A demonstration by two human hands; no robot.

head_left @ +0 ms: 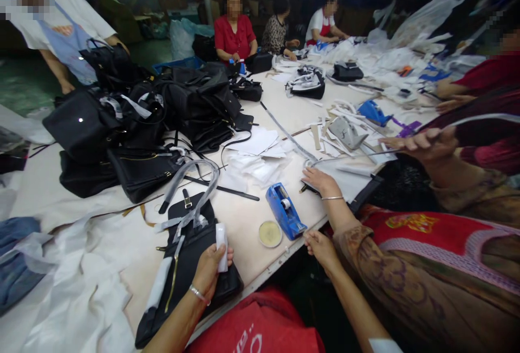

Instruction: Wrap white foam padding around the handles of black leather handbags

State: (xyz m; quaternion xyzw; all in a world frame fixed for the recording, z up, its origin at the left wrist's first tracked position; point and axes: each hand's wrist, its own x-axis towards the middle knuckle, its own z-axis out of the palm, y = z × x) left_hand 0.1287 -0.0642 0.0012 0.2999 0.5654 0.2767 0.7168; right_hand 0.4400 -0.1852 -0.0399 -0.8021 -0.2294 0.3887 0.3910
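My left hand (212, 268) is closed round a folded white wrapping strip (221, 242) at the right side of a black bag (193, 266). The bag lies at the table's near edge, with a gold zipper, a buckled strap and a handle in clear wrapping (190, 166). My right hand (322, 248) pinches at the near, cutter end of a blue tape dispenser (282, 209), on the tape end, which is barely visible. A roll of tape sits inside the dispenser. Just left of it lies a round, yellowish shallow tin (270, 233).
Black bags (195, 98) are heaped at the left back. White paper sheets (255, 142) lie mid-table; white wrapping (77, 288) covers the left front. Close on my right, a co-worker's hand (323, 180) rests on another bag (345, 180). Several people sit or stand around the table.
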